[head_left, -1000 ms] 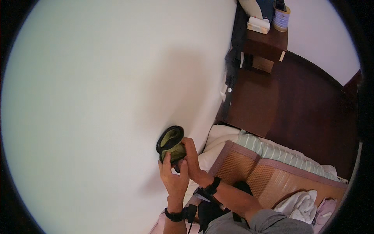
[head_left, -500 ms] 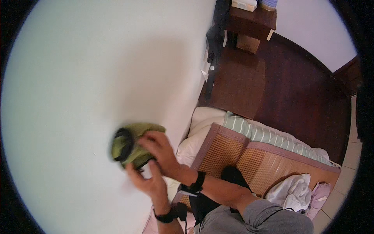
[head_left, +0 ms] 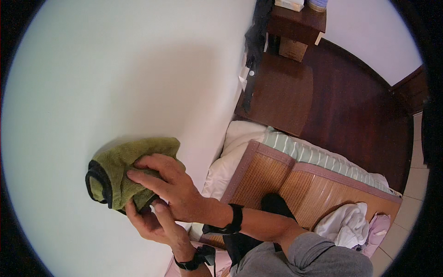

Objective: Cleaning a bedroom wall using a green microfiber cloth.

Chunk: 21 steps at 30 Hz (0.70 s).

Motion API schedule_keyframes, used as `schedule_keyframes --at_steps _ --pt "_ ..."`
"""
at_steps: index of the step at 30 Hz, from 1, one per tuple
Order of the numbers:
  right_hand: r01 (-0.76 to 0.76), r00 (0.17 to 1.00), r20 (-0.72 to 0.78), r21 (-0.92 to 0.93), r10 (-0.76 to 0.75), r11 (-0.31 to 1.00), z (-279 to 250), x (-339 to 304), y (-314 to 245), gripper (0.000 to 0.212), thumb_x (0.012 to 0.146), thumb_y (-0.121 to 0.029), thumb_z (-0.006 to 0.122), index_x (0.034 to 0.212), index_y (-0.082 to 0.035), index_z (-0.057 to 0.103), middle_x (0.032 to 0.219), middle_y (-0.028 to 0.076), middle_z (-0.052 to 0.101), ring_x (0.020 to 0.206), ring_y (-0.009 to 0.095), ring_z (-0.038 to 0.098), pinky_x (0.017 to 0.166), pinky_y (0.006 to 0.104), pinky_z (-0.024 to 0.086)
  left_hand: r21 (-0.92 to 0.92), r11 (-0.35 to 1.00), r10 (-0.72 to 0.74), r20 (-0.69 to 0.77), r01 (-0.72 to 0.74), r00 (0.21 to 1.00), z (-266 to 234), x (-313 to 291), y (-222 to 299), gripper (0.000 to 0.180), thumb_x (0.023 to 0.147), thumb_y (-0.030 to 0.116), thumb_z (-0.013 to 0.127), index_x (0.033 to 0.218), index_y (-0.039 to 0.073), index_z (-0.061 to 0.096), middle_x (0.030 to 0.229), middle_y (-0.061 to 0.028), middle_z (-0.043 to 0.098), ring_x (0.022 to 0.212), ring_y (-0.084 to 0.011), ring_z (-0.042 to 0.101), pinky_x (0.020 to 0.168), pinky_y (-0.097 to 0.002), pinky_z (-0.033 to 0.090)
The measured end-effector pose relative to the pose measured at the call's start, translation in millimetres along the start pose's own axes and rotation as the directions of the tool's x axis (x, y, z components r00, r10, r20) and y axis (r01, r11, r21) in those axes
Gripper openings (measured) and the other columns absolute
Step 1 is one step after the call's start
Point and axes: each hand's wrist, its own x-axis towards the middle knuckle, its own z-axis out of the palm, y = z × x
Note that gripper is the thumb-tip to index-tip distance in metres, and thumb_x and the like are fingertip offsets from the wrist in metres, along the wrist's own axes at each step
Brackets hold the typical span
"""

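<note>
A green, towel-like cloth (head_left: 124, 159) with black edging is bunched up in front of the white wall, its black border curling into a loop at the left end. My right hand (head_left: 173, 187) lies over the cloth, fingers pressing into its folds. Below it, my left hand (head_left: 154, 226) grips the cloth's lower edge, with the thumb near the right hand and some fingertips hidden under the fabric. Both wrists wear black straps with small devices.
White wall (head_left: 152, 83) fills the left side. A bed with a bamboo mat (head_left: 318, 189) lies at lower right, bearing a crumpled white cloth (head_left: 344, 226) and a pink one (head_left: 378, 231). Beyond are a green striped bedding piece (head_left: 318, 159) and a dark wooden table (head_left: 295, 21).
Both hands and the cloth have shifted left and slightly down. The cloth is spread wider, and its looped black edge has swung further left.
</note>
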Motion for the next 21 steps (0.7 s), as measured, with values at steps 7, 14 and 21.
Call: schedule_keyframes --at_steps 7,14,21 --pt "-0.289 0.957 -0.083 -0.326 0.277 0.9 -15.4 -118.1 125.1 0.056 0.09 -0.019 0.07 0.144 -0.009 0.058 0.149 0.019 0.047 0.14 0.038 0.044 0.118 0.0546 0.033 0.107 0.959 -0.284 0.33 0.263 0.9 17.5 -39.5 -135.4 0.045 0.095 0.005 0.071 0.137 -0.005 0.058 0.125 -0.0144 0.067 0.11 -0.0215 0.064 0.096 -0.034 0.054" --pt "-0.503 0.855 -0.081 0.108 0.512 0.858 -28.8 -157.9 161.6 0.062 0.1 -0.017 0.066 0.158 -0.008 0.047 0.16 0.018 0.037 0.15 0.033 0.036 0.122 0.0405 0.033 0.221 0.914 -0.404 0.436 0.339 0.804 26.8 -47.2 -158.6 0.054 0.09 0.009 0.077 0.137 -0.011 0.058 0.126 -0.0193 0.067 0.111 -0.0245 0.066 0.101 -0.0369 0.052" --pt "0.042 0.997 0.059 -0.046 -0.039 0.998 -7.2 -79.7 64.0 0.065 0.099 -0.029 0.062 0.157 -0.003 0.046 0.162 0.023 0.04 0.15 0.045 0.035 0.125 0.0539 0.024 -0.202 0.979 -0.013 0.098 0.033 0.995 -3.4 -30.6 -98.3 0.056 0.095 0.007 0.07 0.145 -0.007 0.05 0.133 -0.0191 0.064 0.116 -0.0255 0.064 0.101 -0.0406 0.054"
